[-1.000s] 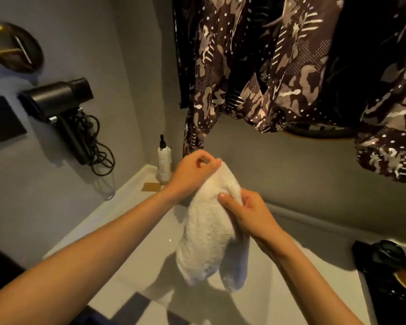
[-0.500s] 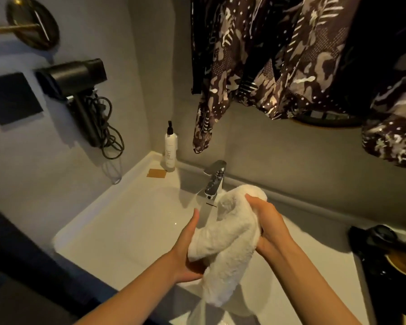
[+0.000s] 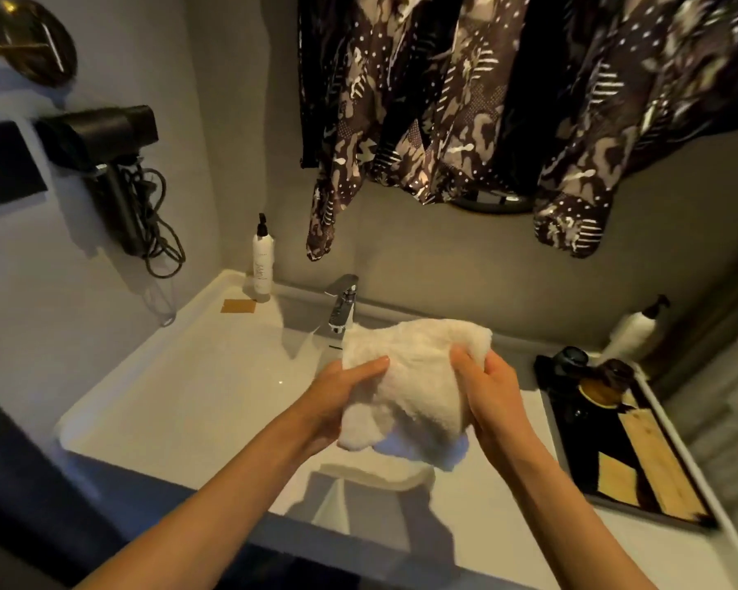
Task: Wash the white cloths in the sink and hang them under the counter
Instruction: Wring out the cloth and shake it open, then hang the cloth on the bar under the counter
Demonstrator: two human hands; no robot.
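I hold a fluffy white cloth (image 3: 418,376) bunched up between both hands over the white sink (image 3: 180,376), just in front of the chrome tap (image 3: 342,306). My left hand (image 3: 337,398) grips its left side with the fingers on top. My right hand (image 3: 486,385) grips its right side. A loose end of the cloth hangs down below my hands. A second white cloth (image 3: 367,476) lies in the basin under it, partly hidden.
A white pump bottle (image 3: 262,259) and a tan pad (image 3: 238,306) sit at the sink's back left. A patterned garment (image 3: 486,100) hangs overhead. A black hair dryer (image 3: 103,138) is on the left wall. A dark tray (image 3: 627,445) with items and another pump bottle (image 3: 631,332) sit right.
The cloth came down from a raised, hanging position to just above the basin, and both hands shifted to its two sides. The view tilted down, showing the tap and tray.
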